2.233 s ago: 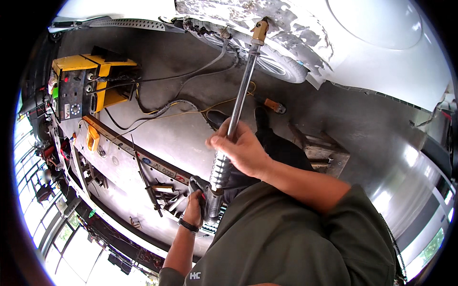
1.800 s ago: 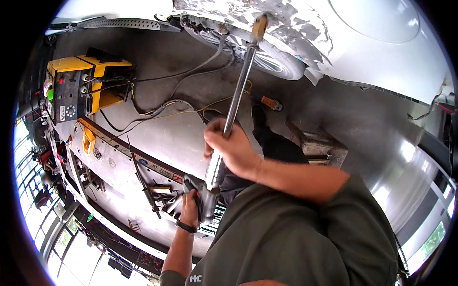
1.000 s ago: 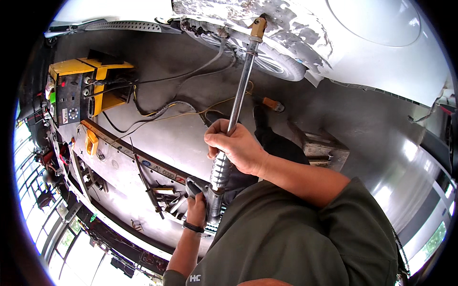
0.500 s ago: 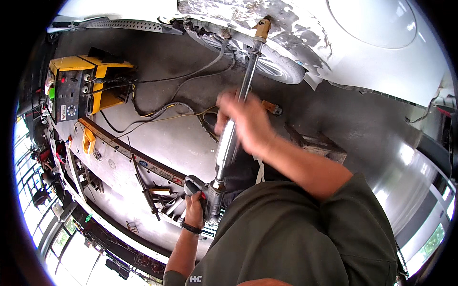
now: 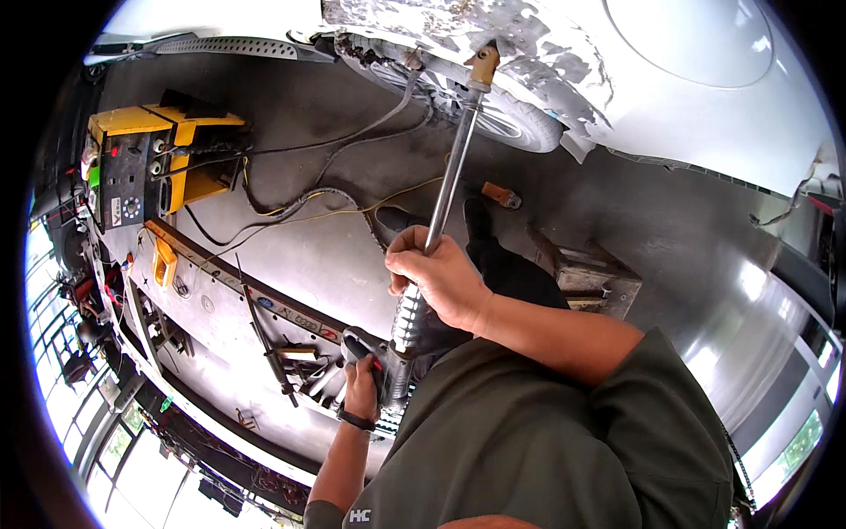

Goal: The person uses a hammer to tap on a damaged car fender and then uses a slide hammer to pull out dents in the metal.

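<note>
A slide hammer dent puller [image 5: 456,163] slants from near my body up to a white car's fender [image 5: 564,53]. Its brass-coloured tip [image 5: 482,67] meets the scraped, bare-metal patch above the wheel. My right hand [image 5: 445,278] is closed round the puller's shaft, with a shiny ribbed cylinder just below the fist; whether the palm also covers part of the cylinder I cannot tell. At the lower end, my left hand [image 5: 359,390] is wrapped round the dark handle [image 5: 379,375], a black band on its wrist.
A yellow and black machine [image 5: 132,159] stands at left, its cables [image 5: 308,198] running over the floor to the wheel area. Several tools lie on a panel cart [image 5: 211,309] at lower left. A small wooden stool [image 5: 595,282] and an orange object [image 5: 500,195] are right of my legs.
My right hand has come down the shaft toward the handle, and the shiny cylinder sits lower too. The left hand and the tip stay nearly in place.
</note>
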Available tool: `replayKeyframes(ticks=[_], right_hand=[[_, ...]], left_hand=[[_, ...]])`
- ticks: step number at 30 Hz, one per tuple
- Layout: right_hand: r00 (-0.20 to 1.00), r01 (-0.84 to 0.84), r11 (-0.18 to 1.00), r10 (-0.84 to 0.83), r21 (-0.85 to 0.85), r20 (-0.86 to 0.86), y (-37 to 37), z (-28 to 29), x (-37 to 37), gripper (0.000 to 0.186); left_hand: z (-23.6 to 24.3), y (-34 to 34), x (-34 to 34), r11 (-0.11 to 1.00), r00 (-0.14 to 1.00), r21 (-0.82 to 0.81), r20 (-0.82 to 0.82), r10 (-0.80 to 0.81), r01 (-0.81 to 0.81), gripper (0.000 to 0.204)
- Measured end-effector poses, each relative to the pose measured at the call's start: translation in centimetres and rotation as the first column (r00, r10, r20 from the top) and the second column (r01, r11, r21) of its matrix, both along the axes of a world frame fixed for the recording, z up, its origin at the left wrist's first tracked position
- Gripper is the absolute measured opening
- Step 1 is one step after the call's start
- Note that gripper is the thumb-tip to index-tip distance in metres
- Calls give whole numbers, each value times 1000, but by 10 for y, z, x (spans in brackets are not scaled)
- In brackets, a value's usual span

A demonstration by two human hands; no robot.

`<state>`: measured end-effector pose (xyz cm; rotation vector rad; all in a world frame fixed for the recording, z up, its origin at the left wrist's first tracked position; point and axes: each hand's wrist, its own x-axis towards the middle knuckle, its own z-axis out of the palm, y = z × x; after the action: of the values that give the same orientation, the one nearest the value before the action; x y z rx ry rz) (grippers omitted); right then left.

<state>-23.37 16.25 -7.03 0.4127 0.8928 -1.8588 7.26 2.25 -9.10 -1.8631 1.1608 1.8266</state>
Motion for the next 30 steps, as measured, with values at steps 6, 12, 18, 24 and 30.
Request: replayKeyframes(ticks=[6, 12, 18, 24, 30], right_hand=[[999, -24, 998, 23, -49, -24, -6, 7, -16, 7], [1000, -25, 999, 25, -42, -15, -8, 7, -20, 7], [999, -35, 999, 35, -27, -11, -12, 6, -19, 7], [997, -68, 997, 66, -43, -31, -26, 11, -30, 8], [1000, -18, 998, 18, -64, -4, -36, 13, -31, 8]], left_hand=[[8, 0, -18, 992, 989, 77, -99, 107, -100, 35], [13, 2, -24, 992, 986, 79, -125, 107, -98, 36], [10, 1, -20, 998, 995, 44, -94, 45, -41, 33], [23, -7, -37, 995, 992, 95, -127, -2, 14, 41], [27, -17, -44, 1000, 998, 30, -66, 4, -3, 40]])
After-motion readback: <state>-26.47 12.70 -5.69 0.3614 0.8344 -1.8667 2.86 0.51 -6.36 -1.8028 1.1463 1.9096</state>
